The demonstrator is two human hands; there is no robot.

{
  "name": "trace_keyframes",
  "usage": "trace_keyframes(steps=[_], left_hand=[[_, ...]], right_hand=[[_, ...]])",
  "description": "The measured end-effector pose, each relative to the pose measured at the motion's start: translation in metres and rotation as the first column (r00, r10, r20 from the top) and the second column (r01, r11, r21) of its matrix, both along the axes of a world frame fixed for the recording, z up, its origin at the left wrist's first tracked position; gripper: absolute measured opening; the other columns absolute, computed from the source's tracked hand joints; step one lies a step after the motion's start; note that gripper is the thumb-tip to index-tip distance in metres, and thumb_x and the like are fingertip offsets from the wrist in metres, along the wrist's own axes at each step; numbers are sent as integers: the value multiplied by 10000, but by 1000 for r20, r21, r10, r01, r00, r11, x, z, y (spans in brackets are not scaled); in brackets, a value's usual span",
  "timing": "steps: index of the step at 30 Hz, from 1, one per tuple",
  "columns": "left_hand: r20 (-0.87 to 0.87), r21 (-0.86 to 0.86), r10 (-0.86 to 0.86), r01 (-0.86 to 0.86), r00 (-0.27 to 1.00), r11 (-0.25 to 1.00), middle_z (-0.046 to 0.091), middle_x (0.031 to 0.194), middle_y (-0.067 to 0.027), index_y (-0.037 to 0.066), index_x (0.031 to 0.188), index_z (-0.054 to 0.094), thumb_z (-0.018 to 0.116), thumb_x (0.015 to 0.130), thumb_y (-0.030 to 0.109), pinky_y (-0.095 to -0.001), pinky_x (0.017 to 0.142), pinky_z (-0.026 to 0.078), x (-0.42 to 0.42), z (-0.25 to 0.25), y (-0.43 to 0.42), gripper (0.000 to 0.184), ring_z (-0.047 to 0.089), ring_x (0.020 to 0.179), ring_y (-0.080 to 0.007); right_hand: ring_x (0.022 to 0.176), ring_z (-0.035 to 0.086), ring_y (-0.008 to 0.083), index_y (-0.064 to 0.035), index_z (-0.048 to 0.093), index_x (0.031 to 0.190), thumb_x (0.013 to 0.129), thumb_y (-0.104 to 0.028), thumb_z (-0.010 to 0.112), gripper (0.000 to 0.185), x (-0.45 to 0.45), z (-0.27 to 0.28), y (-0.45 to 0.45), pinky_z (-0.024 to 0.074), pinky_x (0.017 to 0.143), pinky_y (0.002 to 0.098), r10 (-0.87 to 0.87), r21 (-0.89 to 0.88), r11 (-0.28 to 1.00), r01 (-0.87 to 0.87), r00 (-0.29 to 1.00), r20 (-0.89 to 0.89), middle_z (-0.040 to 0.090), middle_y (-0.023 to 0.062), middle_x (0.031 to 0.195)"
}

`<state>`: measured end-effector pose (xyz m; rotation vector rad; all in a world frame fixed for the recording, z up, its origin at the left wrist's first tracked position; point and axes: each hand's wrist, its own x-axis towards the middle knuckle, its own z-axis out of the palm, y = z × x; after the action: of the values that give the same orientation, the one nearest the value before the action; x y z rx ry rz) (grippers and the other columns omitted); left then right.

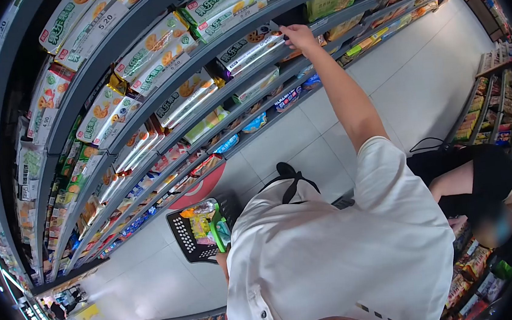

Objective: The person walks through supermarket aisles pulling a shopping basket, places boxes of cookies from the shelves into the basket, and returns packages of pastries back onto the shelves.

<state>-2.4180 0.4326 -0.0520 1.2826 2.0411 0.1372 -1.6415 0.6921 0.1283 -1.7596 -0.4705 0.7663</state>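
Observation:
My right hand [300, 38] is stretched out to the shelf, its fingers closed at the right end of a dark biscuit packet [247, 50]. That packet lies on the shelf in a row with other packs. Low at my left side, my left hand [221, 260] is closed on the green handle [217, 225] of a black shopping basket [182, 238]. My shirt hides part of this hand. Inside the basket lie several bright packages [201, 224], yellow and green among them.
Curved-looking shelves [222, 47] of packaged biscuits and snacks, with price tags, run along the left and top. A person in black [483, 180] is close on my right, near another snack shelf [477, 110]. A red round floor sticker [200, 186] lies beside the basket.

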Motion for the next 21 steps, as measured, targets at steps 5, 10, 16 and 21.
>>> trace_keyframes(steps=[5, 10, 16, 21], left_hand=[[-38, -4, 7, -8, 999, 1000, 693, 737, -211, -57, 834, 687, 784, 786, 386, -451, 599, 487, -8, -14, -2, 456, 668, 636, -304], [-77, -9, -2, 1, 997, 1000, 692, 739, -215, -59, 834, 686, 777, 791, 389, -456, 603, 489, -12, -26, -6, 459, 671, 639, -309], [-30, 31, -103, 103, 994, 994, 683, 782, -254, -29, 859, 689, 664, 833, 377, -508, 662, 503, 40, 56, 6, 408, 687, 793, -425], [-143, -69, -49, 40, 988, 997, 685, 926, -275, 19, 989, 693, 628, 829, 476, -501, 807, 525, 24, 16, -1, 489, 662, 899, -442]], right_hand=[[681, 667, 120, -28, 693, 982, 877, -321, 735, 314, 3, -21, 8, 540, 560, 268, 4, 20, 1000, -5, 998, 64, 690, 41, 827], [653, 648, 114, -34, 703, 950, 886, -316, 723, 290, 3, -17, 7, 532, 557, 269, 0, -16, 1000, 1, 997, 72, 679, 38, 795], [755, 654, 165, -15, 630, 1202, 999, -248, 547, 320, 31, -45, 9, 572, 680, 302, 204, -112, 976, -184, 956, 209, 677, 78, 919], [820, 725, 290, 24, 626, 1196, 994, -225, 569, 326, 74, -109, 40, 600, 676, 342, -36, 137, 990, 41, 998, -44, 705, 169, 1022]])
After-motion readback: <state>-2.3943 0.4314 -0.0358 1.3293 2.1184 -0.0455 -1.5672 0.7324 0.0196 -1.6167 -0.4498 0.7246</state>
